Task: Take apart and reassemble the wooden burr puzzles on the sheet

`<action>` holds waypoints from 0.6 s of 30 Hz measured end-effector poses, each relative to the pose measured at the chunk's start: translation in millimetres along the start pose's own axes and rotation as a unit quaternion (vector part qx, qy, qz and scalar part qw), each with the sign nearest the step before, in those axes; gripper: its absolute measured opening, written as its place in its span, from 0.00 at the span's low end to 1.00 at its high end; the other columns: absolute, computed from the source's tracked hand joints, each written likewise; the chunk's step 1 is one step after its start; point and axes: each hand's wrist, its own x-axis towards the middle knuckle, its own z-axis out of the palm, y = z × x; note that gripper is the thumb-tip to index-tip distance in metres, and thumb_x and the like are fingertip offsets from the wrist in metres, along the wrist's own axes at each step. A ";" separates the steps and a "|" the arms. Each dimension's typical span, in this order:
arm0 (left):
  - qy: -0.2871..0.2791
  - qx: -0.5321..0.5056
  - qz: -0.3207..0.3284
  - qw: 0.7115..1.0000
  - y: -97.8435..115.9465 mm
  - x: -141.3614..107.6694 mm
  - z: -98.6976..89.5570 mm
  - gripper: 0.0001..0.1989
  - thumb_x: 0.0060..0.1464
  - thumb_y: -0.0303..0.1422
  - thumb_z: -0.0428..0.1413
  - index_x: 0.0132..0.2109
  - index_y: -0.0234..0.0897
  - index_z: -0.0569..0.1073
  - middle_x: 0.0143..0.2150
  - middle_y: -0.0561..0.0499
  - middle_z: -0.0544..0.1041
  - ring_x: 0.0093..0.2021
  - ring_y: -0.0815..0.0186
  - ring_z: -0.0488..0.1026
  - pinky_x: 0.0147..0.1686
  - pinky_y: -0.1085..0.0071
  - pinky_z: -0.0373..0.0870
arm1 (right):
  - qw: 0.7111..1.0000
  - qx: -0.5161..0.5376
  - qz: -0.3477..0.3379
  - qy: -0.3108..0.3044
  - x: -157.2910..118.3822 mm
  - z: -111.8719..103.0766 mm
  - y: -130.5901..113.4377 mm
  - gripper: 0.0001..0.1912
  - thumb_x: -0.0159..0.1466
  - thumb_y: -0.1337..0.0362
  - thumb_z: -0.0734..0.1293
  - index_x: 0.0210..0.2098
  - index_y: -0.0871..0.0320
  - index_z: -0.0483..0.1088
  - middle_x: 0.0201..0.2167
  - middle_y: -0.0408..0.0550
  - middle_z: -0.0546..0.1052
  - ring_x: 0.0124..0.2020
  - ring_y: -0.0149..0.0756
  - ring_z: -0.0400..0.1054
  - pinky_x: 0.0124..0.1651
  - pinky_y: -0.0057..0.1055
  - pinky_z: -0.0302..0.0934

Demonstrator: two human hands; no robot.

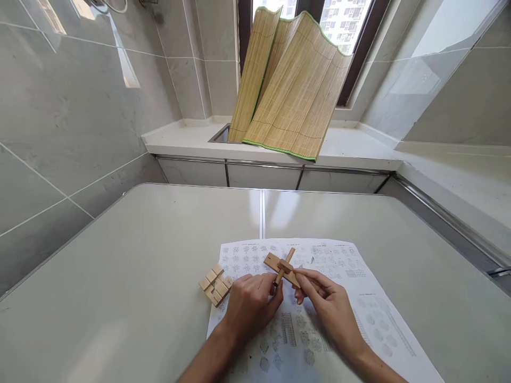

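Observation:
Above the sheet, my left hand (255, 298) and my right hand (325, 300) hold a few joined wooden puzzle pieces (284, 266) between them. A thin wooden stick crosses a flat wooden piece, with a small block where they meet. My left fingers are closed on the near end of the stick. My right thumb and fingers pinch the right end of the flat piece. To the left of my left hand lies a cluster of notched wooden blocks (216, 285), partly over the edge of the printed paper sheet (287, 330). My wrists hide parts of the sheet.
The pale table (131, 276) has a seam down its middle. Behind it a white ledge (187, 141) runs below the window, and a folded bamboo mat (297, 90) leans there over a metal-rimmed opening. Grey tiled walls (80, 111) stand at the sides.

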 end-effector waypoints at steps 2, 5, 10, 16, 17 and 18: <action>0.005 0.005 0.002 1.000 1.7 0.5 -1.2 0.13 0.66 0.25 0.53 0.31 0.39 0.70 0.21 0.57 0.75 0.19 0.67 0.72 0.25 0.68 0.60 | 1.000 0.008 -0.005 -0.001 -0.2 1.0 -1.4 0.22 0.65 0.45 0.74 0.46 0.56 0.82 0.25 0.45 0.79 0.32 0.41 0.75 0.44 0.36 0.70; 0.015 0.016 0.008 1.000 4.8 1.5 -3.9 0.12 0.65 0.24 0.53 0.32 0.38 0.72 0.22 0.56 0.76 0.20 0.67 0.73 0.25 0.68 0.59 | 1.000 0.020 -0.012 -0.004 -0.4 0.9 -3.5 0.22 0.64 0.45 0.74 0.46 0.57 0.82 0.25 0.46 0.79 0.32 0.41 0.74 0.45 0.37 0.70; 0.020 0.035 0.020 0.999 8.9 1.8 -11.4 0.13 0.65 0.25 0.54 0.30 0.38 0.70 0.20 0.56 0.74 0.19 0.68 0.71 0.25 0.67 0.58 | 0.999 0.039 0.005 0.009 0.7 -1.6 -7.7 0.24 0.62 0.44 0.76 0.46 0.57 0.83 0.25 0.45 0.79 0.32 0.41 0.73 0.46 0.39 0.70; 0.000 0.040 0.017 0.999 13.7 3.5 -22.9 0.13 0.69 0.27 0.53 0.33 0.38 0.72 0.22 0.56 0.76 0.20 0.67 0.72 0.25 0.67 0.59 | 0.999 0.042 -0.027 -0.003 -2.1 -2.3 -13.5 0.22 0.63 0.45 0.75 0.45 0.57 0.82 0.24 0.45 0.79 0.30 0.41 0.73 0.44 0.39 0.71; -0.007 0.038 0.016 0.999 15.2 4.0 -25.2 0.12 0.69 0.28 0.53 0.35 0.38 0.72 0.23 0.56 0.76 0.21 0.66 0.72 0.25 0.67 0.60 | 0.999 0.034 -0.039 -0.007 -2.5 -3.1 -14.5 0.22 0.64 0.45 0.74 0.45 0.56 0.82 0.24 0.45 0.79 0.30 0.41 0.74 0.44 0.39 0.71; -0.013 0.037 0.014 0.999 16.6 4.4 -27.7 0.10 0.70 0.28 0.52 0.37 0.38 0.73 0.25 0.55 0.78 0.23 0.65 0.73 0.26 0.67 0.62 | 0.998 0.024 -0.050 -0.009 -2.6 -4.2 -15.3 0.21 0.65 0.45 0.74 0.45 0.56 0.82 0.24 0.45 0.79 0.30 0.41 0.74 0.43 0.39 0.71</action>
